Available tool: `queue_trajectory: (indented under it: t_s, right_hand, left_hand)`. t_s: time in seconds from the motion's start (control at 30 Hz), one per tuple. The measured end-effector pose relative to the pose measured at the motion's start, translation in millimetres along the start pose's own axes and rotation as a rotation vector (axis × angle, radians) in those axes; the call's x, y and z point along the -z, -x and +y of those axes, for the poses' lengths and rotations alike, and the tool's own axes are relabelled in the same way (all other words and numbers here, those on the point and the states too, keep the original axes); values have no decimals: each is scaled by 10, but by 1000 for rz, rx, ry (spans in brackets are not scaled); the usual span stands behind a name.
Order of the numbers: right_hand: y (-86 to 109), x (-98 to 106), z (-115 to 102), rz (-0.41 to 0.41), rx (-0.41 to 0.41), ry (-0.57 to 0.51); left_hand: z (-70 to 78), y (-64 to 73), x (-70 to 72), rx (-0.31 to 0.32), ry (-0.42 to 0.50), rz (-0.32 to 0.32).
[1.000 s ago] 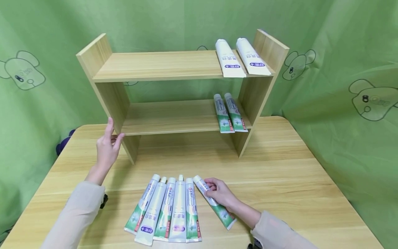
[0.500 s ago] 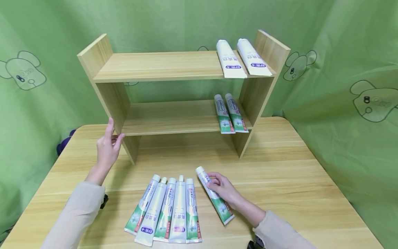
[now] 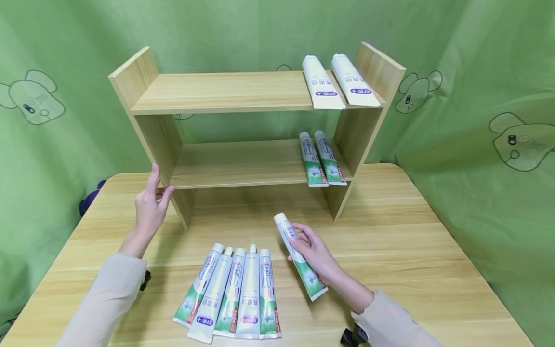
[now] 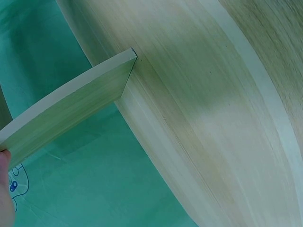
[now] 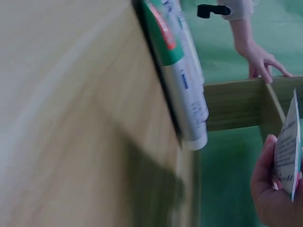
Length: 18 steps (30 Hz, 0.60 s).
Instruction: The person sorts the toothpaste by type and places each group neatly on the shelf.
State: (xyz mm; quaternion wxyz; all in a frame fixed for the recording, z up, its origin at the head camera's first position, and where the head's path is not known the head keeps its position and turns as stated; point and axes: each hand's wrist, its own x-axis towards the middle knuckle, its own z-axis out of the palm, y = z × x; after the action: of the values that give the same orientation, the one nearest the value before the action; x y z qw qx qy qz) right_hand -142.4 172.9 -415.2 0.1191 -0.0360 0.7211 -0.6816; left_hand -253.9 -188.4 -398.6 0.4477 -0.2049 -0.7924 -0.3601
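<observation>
My right hand (image 3: 315, 251) holds a green-and-white toothpaste tube (image 3: 307, 273) above the table, its white cap pointing toward the shelf. In the right wrist view, the fingers (image 5: 262, 170) wrap the tube, seen near its flat end. At the left side of the two-tier wooden shelf (image 3: 221, 94), my left hand (image 3: 149, 209) grips the side panel, thumb by the middle board's front edge. Only a bit of that hand shows in the left wrist view, against the board (image 4: 71, 101). Left of the held tube lie several toothpaste tubes (image 3: 250, 294), green-and-white alternating with white.
Two white tubes (image 3: 322, 82) lie on the top board at the right. Below them, two green-and-white tubes (image 3: 313, 161) rest on the middle board. The wooden table (image 3: 390, 241) carries everything, with green curtain (image 3: 243, 33) behind and at both sides.
My right hand has lifted the toothpaste tube off the table and moved it forward toward the shelf. The left hand has stayed at the shelf's side panel.
</observation>
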Motion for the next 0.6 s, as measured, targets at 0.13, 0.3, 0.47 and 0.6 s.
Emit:
queue_trajectory:
  t_s: [0.13,0.3,0.47,0.6]
  right_hand:
    - [3,-8,-147,38,-16,-82]
    - [1,27,-275,-46,13,-204]
    - [-8,67,-324,-144,91,-295]
    - [-10,84,-356,-199,172,-292]
  left_hand:
    - [-3,2,0,3,-2,-3]
    - [3,6,2,9,-4,-4]
    - [-13,4,5,9,-4,-18]
    - [-32,4,4,1,-5,-25]
